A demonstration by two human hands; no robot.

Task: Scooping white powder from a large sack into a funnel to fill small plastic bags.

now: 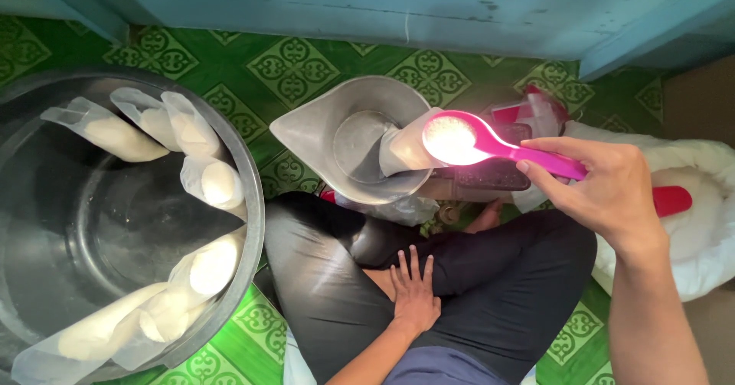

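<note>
Fingers of the right hand [605,194] pinch the handle of a pink plastic spoon [490,146], whose bowl is heaped with white grains and hangs over a small clear plastic bag [404,149] propped in a grey metal scale pan [344,136]. Her left hand [413,293] lies flat and open on a black-trousered thigh, fingers spread, gripping nothing. At the right sits a white sack [689,224], just beside the spoon hand. To the left, a large black basin [115,232] has filled bags leaning round its rim, on the green patterned floor [291,63].
</note>
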